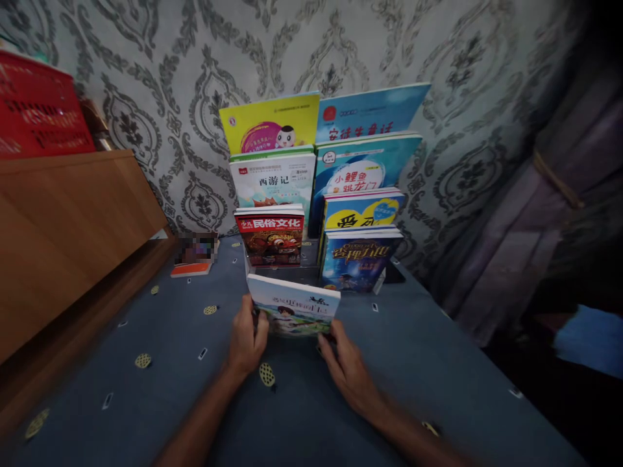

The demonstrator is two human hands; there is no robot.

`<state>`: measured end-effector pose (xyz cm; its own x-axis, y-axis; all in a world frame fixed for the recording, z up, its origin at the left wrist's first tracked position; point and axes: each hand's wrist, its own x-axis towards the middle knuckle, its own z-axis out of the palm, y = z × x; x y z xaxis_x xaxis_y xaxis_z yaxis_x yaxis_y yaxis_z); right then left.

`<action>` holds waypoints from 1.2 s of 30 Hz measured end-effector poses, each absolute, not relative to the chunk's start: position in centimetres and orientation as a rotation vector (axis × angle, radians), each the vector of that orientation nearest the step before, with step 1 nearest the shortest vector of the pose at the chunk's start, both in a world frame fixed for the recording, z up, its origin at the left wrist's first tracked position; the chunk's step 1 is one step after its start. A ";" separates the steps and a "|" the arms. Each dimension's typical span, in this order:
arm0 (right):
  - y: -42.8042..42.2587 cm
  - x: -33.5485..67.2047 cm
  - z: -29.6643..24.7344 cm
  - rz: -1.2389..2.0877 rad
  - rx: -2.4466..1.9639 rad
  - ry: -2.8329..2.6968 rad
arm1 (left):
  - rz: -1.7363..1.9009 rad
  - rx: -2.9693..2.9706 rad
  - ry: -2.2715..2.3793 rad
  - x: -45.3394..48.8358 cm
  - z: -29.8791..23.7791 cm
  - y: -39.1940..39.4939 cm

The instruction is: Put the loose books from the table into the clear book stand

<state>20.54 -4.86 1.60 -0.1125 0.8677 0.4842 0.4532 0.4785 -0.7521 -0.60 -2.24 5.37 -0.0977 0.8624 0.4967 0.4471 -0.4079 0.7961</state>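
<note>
Between my two hands I hold a white-topped picture-cover book (293,310), its front toward me and tilted back. My left hand (248,337) grips its left edge, thumb in front. On the lower right corner, my right hand (344,360) is closed around the edge. Just behind it stands a red-covered book (271,240) at the front of the left column. To the right, a dark blue book (357,259) fronts the other column. Both columns rise in steps in a rack, mostly hidden by the books.
Farther back stand a yellow book (270,123), a white book (275,178), a light blue book (372,110) and a teal book (365,162). A small orange-edged book (195,256) lies left. A wooden cabinet (73,227) carries a red basket (43,107). A curtain (516,214) hangs right.
</note>
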 end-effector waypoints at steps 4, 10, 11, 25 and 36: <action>-5.0 20.4 1.3 0.454 -1.131 -1.716 | 1.574 1.867 1.397 -0.7 5.1 -2.2; -5.2 20.4 2.1 0.478 -1.059 -1.787 | 1.553 1.762 1.360 -0.9 4.8 -1.9; -5.2 20.4 2.3 0.473 -1.047 -1.789 | 1.554 1.741 1.358 -0.9 4.8 -1.8; -5.0 20.3 2.0 0.455 -1.032 -1.805 | 1.610 1.745 1.327 -1.0 4.9 -1.9; -3.6 20.7 2.5 0.336 -0.926 -1.839 | 1.709 1.793 1.253 -1.2 4.5 -1.6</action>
<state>20.68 -3.62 2.49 -0.1985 0.7239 0.6607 0.4438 0.6675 -0.5980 -1.24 -1.65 4.48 -0.1269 0.7837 0.6081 0.3437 -0.5403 0.7681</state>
